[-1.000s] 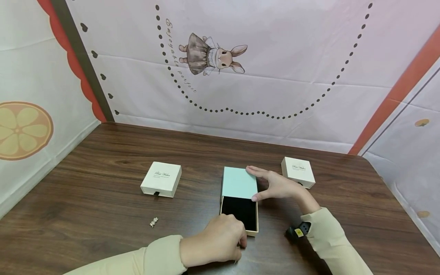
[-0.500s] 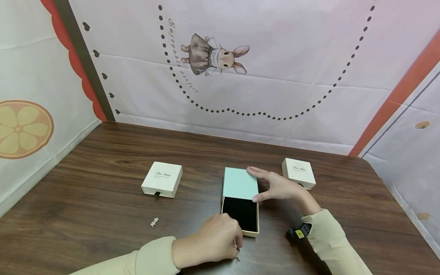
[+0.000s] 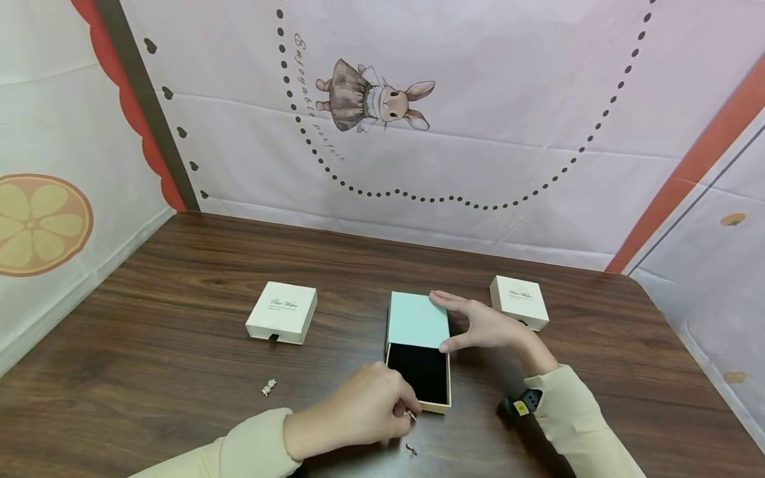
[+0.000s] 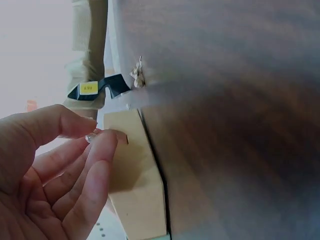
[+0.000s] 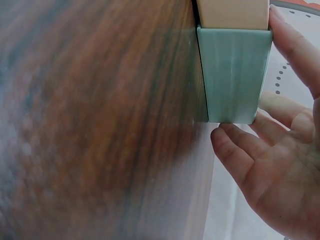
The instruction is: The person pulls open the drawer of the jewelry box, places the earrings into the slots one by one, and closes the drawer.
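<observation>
— How far along?
— Loose knobbly silvery trinket (image 3: 269,387) on woodgrain table (image 3: 340,265), smooth white box (image 3: 282,311) closed, my left hand (image 3: 361,407) pinching a second trinket (image 3: 412,415) by the drawer (image 3: 436,408), third trinket (image 3: 411,450) lying nearer me
— And the box?
— Drawer's out, soft-looking black lining (image 3: 421,372), no trinket visible inside yet; my right hand (image 3: 479,324) grips the square mint sleeve (image 3: 417,320); another white box (image 3: 520,301), closed
</observation>
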`<state>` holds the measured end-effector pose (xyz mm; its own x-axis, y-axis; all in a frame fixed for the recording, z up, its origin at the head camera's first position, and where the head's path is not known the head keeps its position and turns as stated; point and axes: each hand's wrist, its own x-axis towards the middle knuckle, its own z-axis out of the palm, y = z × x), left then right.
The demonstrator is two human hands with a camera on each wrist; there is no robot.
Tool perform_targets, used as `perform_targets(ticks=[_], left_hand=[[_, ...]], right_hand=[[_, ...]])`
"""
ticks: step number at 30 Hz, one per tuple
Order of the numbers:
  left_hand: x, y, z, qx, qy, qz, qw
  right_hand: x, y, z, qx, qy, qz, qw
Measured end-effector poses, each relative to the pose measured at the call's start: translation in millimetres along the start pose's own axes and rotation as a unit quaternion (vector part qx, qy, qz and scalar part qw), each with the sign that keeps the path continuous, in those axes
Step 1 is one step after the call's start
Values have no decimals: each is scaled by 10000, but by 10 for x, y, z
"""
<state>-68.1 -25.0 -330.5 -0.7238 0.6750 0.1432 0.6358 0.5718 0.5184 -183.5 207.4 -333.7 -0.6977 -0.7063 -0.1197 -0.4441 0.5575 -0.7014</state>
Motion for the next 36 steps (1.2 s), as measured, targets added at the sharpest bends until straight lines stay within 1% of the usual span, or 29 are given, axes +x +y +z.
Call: perform_targets(ticks=[3, 7, 12, 19, 22, 28, 36], left_hand=[[3, -21, -24, -121, 125, 119, 9998], [9, -36, -51, -263, 202, 157, 9993], [19, -57, -71, -362, 204, 87, 9991], [35, -89, -122, -347, 151, 38, 9993], [50, -103, -149, -404, 205, -9, 9990], [82, -135, -179, -605, 321, -205, 9974], [118, -198, -169, -672, 641, -209, 9955]], right_hand=[[1, 7, 1, 25, -9, 9, 10000], [4, 22, 3, 44, -10, 15, 10000], [3, 27, 9, 70, -5, 17, 10000], [3, 23, 8, 87, -2, 21, 10000], [3, 19, 6, 29, -3, -12, 10000], [3, 11, 6, -122, 18, -44, 9999], [1, 10, 5, -103, 17, -21, 9999]])
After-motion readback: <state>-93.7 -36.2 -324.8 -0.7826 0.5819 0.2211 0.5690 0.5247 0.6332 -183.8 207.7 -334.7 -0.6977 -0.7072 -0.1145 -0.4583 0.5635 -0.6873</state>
